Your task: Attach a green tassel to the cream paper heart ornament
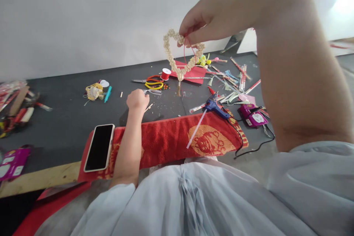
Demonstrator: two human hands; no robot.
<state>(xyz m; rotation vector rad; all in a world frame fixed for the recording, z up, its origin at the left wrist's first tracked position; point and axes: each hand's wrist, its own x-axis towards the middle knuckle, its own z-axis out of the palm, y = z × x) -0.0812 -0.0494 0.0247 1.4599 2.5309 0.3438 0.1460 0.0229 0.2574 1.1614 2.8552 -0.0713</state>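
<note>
While the right hand (197,26) grips the pale heart-shaped ornament (179,75) near its top, together with its red cord (184,52), the step in hand appears to be one of raising and inspecting the piece; the next move seemingly calls for a steady pinch that keeps the tassel (178,89) hanging free. The ornament hangs at seven o'clock from the right hand, above the table (69,92). The left hand (137,99) is curled, resting low between seven and eight o'clock from the ornament; whether it holds anything cannot be told.
</note>
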